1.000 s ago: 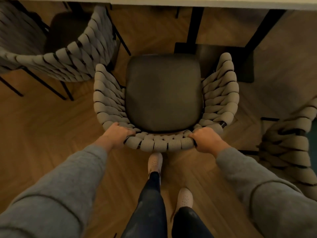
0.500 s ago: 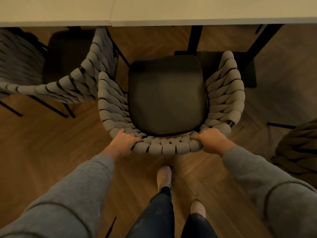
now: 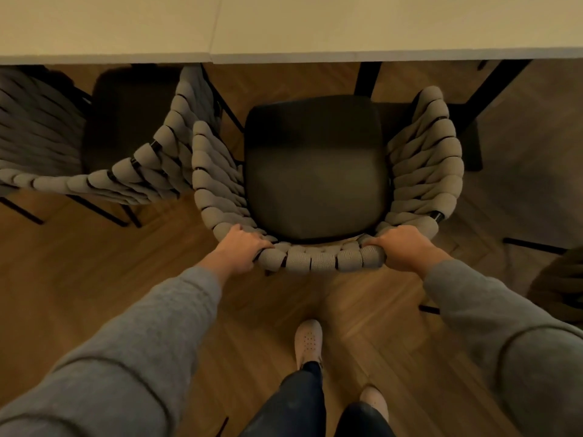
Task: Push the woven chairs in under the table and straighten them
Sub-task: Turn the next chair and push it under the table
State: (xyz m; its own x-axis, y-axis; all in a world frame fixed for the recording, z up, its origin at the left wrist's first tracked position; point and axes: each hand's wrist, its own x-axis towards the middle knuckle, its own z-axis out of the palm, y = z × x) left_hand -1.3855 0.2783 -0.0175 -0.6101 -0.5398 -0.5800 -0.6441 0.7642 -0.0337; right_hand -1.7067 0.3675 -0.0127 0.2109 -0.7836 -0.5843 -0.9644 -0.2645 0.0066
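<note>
Left grip and right grip clasp woven chair backrest — seat just beyond.

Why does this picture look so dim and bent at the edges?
Head view: warm, dim light leaves the seat cushion and the floor under the table in shadow; head view: the wide lens bends the table edge and swells the sleeves near the corners.

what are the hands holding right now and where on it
Both hands grip the woven chair by the top rim of its backrest: the left hand at the rim's left corner, the right hand at its right corner.
</note>
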